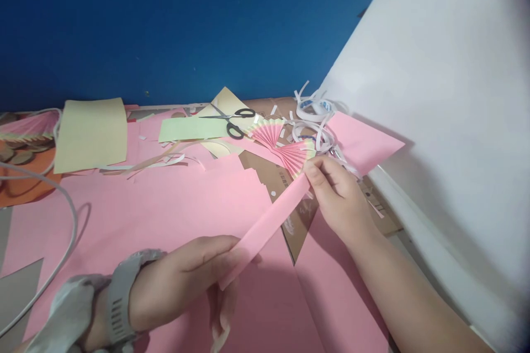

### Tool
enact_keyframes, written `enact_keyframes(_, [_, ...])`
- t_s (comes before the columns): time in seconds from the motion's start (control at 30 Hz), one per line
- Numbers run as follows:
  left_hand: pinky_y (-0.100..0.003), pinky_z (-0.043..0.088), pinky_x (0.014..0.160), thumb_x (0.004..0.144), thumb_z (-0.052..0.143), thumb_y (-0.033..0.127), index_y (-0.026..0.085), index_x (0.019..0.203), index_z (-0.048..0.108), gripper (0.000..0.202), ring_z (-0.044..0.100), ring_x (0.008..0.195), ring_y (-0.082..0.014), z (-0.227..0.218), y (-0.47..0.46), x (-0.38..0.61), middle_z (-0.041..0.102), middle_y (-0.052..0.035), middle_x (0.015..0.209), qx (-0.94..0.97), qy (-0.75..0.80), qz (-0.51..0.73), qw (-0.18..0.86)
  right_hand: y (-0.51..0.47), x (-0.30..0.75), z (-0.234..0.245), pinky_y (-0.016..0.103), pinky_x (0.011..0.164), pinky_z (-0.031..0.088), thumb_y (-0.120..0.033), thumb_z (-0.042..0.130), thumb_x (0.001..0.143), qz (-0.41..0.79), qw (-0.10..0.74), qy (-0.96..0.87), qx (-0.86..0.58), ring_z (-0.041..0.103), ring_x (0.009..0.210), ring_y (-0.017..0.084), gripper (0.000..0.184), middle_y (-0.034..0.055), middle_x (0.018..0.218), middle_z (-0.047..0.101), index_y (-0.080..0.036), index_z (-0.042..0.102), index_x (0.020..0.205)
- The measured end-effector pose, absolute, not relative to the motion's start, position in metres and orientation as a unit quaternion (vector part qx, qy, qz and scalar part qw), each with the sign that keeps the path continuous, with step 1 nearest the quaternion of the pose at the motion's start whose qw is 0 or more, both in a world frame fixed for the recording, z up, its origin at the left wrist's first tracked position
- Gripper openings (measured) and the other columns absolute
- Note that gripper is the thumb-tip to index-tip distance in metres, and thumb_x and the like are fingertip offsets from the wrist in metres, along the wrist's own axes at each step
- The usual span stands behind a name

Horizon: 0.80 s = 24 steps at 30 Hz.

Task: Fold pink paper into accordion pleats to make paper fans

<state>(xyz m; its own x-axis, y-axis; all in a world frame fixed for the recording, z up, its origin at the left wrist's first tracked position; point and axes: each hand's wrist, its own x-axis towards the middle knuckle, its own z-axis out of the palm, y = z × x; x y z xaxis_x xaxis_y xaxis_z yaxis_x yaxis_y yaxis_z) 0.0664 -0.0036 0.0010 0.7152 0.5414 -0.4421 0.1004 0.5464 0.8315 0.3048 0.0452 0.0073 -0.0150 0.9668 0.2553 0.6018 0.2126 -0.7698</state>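
Note:
A folded pink paper strip (271, 220) runs slantwise between my two hands, above the pink sheets. My left hand (207, 265) pinches its lower end, thumb on top and fingers curled beneath. At the upper end, my right hand (337, 193) grips it between thumb and forefinger. Just beyond the right hand lie pleated pink paper fans (269, 135) with yellow-green edges. Black-handled scissors (234, 118) rest partly open to their left, on green and yellow paper.
Large pink paper sheets (178, 204) cover much of the table. Rolls of white tape (312, 107) stand at the back right, near a white panel (464, 121). A white cable (74, 220) loops at the left beside yellow paper (93, 135). A blue wall (178, 22) rises behind.

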Motion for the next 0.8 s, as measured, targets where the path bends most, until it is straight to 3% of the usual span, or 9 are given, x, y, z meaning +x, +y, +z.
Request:
enact_keyframes(0.1, [-0.024,0.048,0.052,0.094,0.036,0.034,0.017,0.098,0.054,0.025,0.062,0.050,-0.0129,0.009,0.002,0.063,0.065,-0.0013,0.062,0.431,0.306,0.089,0.844,0.044,0.304,0.009,0.023,0.056,0.034,-0.034,0.039,0.094,0.260,0.370,-0.677,-0.581,0.043,0.056,0.011,0.025,-0.0045,0.061,0.043,-0.021,0.046,0.073])
enact_keyframes(0.2, [-0.026,0.050,0.068,0.092,0.042,0.038,0.015,0.090,0.060,0.029,0.065,0.075,-0.0167,0.016,0.003,0.068,0.070,-0.0085,0.085,0.494,0.337,0.084,0.797,0.040,0.299,0.011,0.023,0.056,0.033,-0.034,0.040,0.094,0.293,0.335,-0.696,-0.563,0.043,0.056,0.010,0.025,-0.0050,0.061,0.044,-0.021,0.046,0.074])
enact_keyframes(0.27, [-0.025,0.048,0.074,0.091,0.041,0.041,0.015,0.084,0.061,0.034,0.064,0.082,-0.0174,0.016,0.000,0.073,0.069,-0.0080,0.088,0.519,0.380,0.109,0.758,0.037,0.293,0.012,0.022,0.056,0.033,-0.034,0.042,0.093,0.322,0.312,-0.708,-0.546,0.044,0.057,0.009,0.024,-0.0050,0.062,0.045,-0.021,0.048,0.075])
enact_keyframes(0.33, [-0.023,0.049,0.070,0.092,0.037,0.043,0.016,0.083,0.060,0.036,0.064,0.076,-0.0153,0.014,-0.005,0.079,0.067,-0.0049,0.078,0.499,0.399,0.125,0.759,0.033,0.287,0.012,0.022,0.056,0.033,-0.035,0.043,0.092,0.365,0.298,-0.708,-0.526,0.043,0.057,0.009,0.024,-0.0048,0.064,0.046,-0.020,0.048,0.075])
enact_keyframes(0.47, [-0.016,0.038,0.039,0.093,0.034,0.041,0.018,0.094,0.055,0.031,0.046,0.039,-0.0062,0.007,-0.013,0.083,0.050,0.0054,0.052,0.427,0.413,0.144,0.792,0.029,0.281,0.012,0.023,0.060,0.038,-0.047,0.032,0.093,0.487,0.324,-0.661,-0.471,0.045,0.062,0.010,0.033,-0.0011,0.075,0.050,-0.020,0.052,0.087])
enact_keyframes(0.53, [-0.014,0.030,0.032,0.093,0.035,0.040,0.018,0.096,0.053,0.029,0.038,0.035,-0.0044,0.006,-0.014,0.083,0.045,0.0066,0.052,0.422,0.407,0.154,0.795,0.028,0.279,0.013,0.024,0.061,0.041,-0.050,0.036,0.090,0.553,0.312,-0.643,-0.427,0.046,0.063,0.010,0.036,0.0021,0.088,0.053,-0.021,0.050,0.106])
enact_keyframes(0.6, [-0.013,0.032,0.035,0.093,0.035,0.038,0.017,0.095,0.052,0.027,0.038,0.037,-0.0039,0.006,-0.015,0.083,0.045,0.0065,0.054,0.423,0.383,0.166,0.804,0.026,0.277,0.014,0.022,0.053,0.040,-0.045,0.046,0.087,0.591,0.277,-0.634,-0.415,0.043,0.056,0.009,0.035,0.0010,0.086,0.054,-0.024,0.046,0.115])
enact_keyframes(0.7, [-0.015,0.038,0.039,0.094,0.033,0.040,0.017,0.094,0.051,0.029,0.040,0.038,-0.0048,0.007,-0.015,0.084,0.046,0.0062,0.054,0.438,0.389,0.166,0.794,0.023,0.273,0.014,0.019,0.046,0.035,-0.035,0.050,0.087,0.583,0.268,-0.617,-0.455,0.039,0.049,0.007,0.019,-0.0041,0.071,0.048,-0.025,0.048,0.104])
enact_keyframes(0.8, [-0.016,0.031,0.032,0.092,0.031,0.048,0.020,0.094,0.051,0.034,0.038,0.037,-0.0070,0.009,-0.014,0.082,0.046,0.0060,0.055,0.484,0.448,0.142,0.738,0.023,0.273,0.014,0.021,0.052,0.041,-0.034,0.048,0.089,0.549,0.273,-0.630,-0.477,0.047,0.055,0.009,0.013,-0.0031,0.074,0.050,-0.023,0.049,0.095])
